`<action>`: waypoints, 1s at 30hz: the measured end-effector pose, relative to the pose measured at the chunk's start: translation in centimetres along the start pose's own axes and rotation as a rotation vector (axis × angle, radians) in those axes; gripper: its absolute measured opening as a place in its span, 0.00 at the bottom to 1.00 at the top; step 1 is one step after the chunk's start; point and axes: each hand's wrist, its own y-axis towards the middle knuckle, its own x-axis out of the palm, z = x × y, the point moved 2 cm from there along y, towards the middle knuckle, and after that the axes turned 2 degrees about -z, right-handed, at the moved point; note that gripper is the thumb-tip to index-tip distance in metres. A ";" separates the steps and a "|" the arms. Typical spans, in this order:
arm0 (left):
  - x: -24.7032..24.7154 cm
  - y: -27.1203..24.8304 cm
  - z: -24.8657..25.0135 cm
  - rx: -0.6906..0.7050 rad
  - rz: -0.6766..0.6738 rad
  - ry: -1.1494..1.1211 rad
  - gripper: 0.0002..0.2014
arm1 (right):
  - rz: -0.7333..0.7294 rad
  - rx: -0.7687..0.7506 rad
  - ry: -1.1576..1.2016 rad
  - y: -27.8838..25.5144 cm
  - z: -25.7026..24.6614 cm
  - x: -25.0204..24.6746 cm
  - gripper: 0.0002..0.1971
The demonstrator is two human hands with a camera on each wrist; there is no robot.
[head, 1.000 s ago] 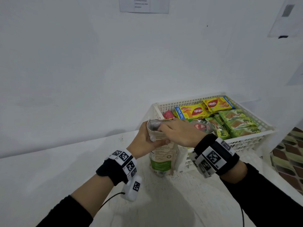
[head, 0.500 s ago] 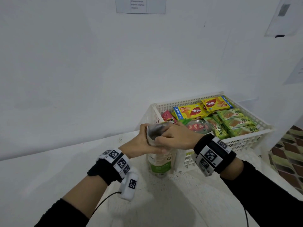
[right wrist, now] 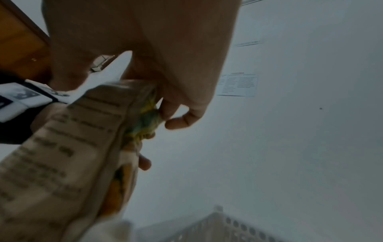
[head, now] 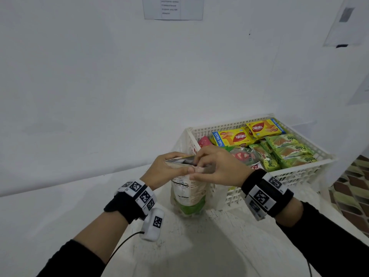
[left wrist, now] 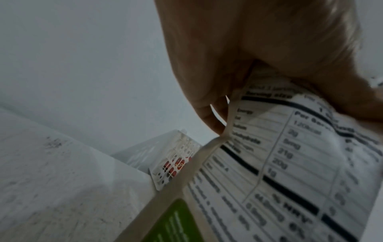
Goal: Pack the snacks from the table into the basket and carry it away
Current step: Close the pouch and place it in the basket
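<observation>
A cream snack pouch (head: 188,196) with a nutrition label and a green band stands upright on the white table (head: 50,216), just left of the white perforated basket (head: 295,176). My left hand (head: 165,168) grips the pouch's top on the left. My right hand (head: 213,168) pinches the top edge on the right. The mouth of the pouch shows silver between my fingers. In the left wrist view the pouch (left wrist: 279,163) fills the right side under my left hand (left wrist: 248,65). In the right wrist view the pouch (right wrist: 72,155) hangs below my right hand (right wrist: 155,65).
The basket holds yellow wafer packs (head: 233,137), several green packs (head: 289,150), a pink pack (head: 204,141) and a clear bag with red print (head: 245,156). A white wall (head: 119,86) stands close behind. Patterned floor tiles (head: 351,188) show past the table's right edge.
Both hands have shifted along the pouch's top edge, and the top now lies flatter and more pinched together. The pouch stays standing beside the basket.
</observation>
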 end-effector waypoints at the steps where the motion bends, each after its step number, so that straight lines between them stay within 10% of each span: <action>1: -0.3 -0.2 -0.1 -0.007 0.040 -0.015 0.15 | 0.051 0.060 0.061 -0.3 0.3 0.1 0.20; 12: -4.2 -2.8 -1.7 -0.023 0.266 -0.101 0.16 | 0.308 0.412 0.743 1.0 -1.9 7.9 0.39; 16: -5.4 -4.7 -1.8 -0.031 0.164 -0.090 0.27 | 0.338 0.427 0.943 2.6 -1.5 8.9 0.29; 30: -7.0 -6.2 -2.3 0.045 0.467 0.048 0.07 | 0.358 0.412 1.182 5.0 -1.4 11.1 0.09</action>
